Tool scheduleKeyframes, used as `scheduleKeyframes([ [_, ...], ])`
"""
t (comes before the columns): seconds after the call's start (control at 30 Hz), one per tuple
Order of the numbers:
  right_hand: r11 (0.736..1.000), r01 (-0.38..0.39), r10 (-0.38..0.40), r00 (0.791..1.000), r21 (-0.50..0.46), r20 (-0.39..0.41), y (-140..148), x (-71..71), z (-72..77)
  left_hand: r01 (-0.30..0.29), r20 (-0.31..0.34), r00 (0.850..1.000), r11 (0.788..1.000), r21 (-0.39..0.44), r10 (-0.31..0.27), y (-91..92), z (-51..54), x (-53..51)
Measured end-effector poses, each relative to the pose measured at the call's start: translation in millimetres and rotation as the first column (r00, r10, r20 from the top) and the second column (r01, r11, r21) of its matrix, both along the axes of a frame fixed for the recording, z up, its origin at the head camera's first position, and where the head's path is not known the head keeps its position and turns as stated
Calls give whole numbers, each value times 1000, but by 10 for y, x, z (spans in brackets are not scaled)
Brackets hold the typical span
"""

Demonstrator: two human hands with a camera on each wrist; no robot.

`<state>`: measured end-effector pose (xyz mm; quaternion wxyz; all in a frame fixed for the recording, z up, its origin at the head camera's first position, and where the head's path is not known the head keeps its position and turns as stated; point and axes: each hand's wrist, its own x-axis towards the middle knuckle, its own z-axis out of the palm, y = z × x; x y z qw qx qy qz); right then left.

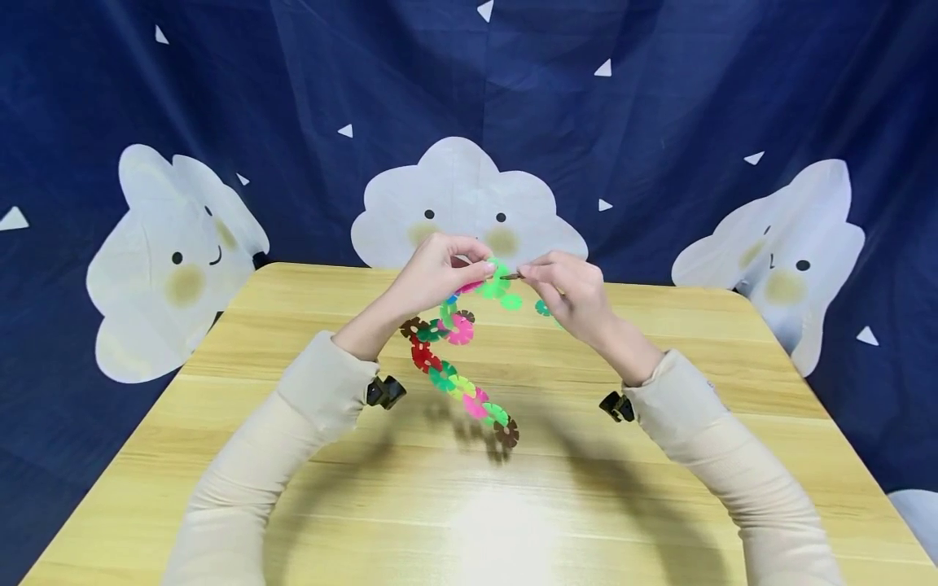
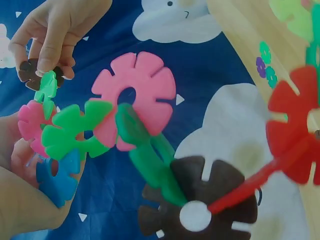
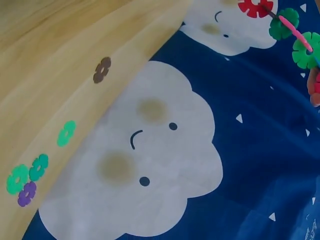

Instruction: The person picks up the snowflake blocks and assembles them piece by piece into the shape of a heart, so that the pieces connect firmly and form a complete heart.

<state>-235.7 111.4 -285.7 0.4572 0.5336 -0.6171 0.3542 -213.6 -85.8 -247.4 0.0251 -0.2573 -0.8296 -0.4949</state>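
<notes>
As the raised left hand (image 1: pixel 443 273) pinches a chain (image 1: pixel 423 356), the right hand (image 1: pixel 570 289) pinches a brown disc (image 2: pixel 28 74).

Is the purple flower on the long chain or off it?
Off it. The purple flower lies on the table beside green flowers, apart from the chain that the left hand holds.

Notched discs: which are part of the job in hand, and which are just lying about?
In the job:
- disc chain, held by the left hand
- brown disc, pinched by the right hand

Lying about on the table, possibly spares:
- second brown disc
- green disc
- another green disc
- teal disc
- purple disc
</notes>
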Motion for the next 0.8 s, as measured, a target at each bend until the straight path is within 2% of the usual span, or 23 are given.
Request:
scheduleKeyframes([
  [0.3,1000,5,-3,996,21,-92,-46,8,49,43,12,999,999,24,-43,41,103,33],
  [0.47,998,17,-9,992,62,-124,-77,5,18,72,-13,997,997,19,-72,-9,74,22],
  [0.7,993,76,-66,992,95,-105,-91,-6,21,66,39,997,996,61,-68,-70,34,-4],
  [0.8,987,74,-66,996,144,-57,-69,6,41,65,48,997,996,65,-68,-91,29,-9],
])
